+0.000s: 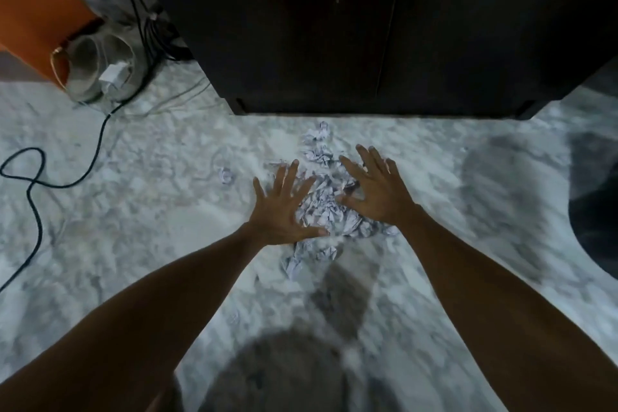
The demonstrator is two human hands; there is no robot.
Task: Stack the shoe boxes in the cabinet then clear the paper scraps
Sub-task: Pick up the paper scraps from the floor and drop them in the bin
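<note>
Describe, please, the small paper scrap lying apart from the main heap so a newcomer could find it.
Start at the dark cabinet and look down to the crumpled paper heap between the hands. The lone scrap lies on the marble floor left of the left hand, separate from the heap.

Bare forearms, sleeveless, ringless hands (329, 197)

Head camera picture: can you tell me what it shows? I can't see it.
Two open hands, left hand and right hand, reach down on either side of a pile of crumpled paper scraps on a marble floor. A dark cabinet with closed doors stands just beyond.
</note>
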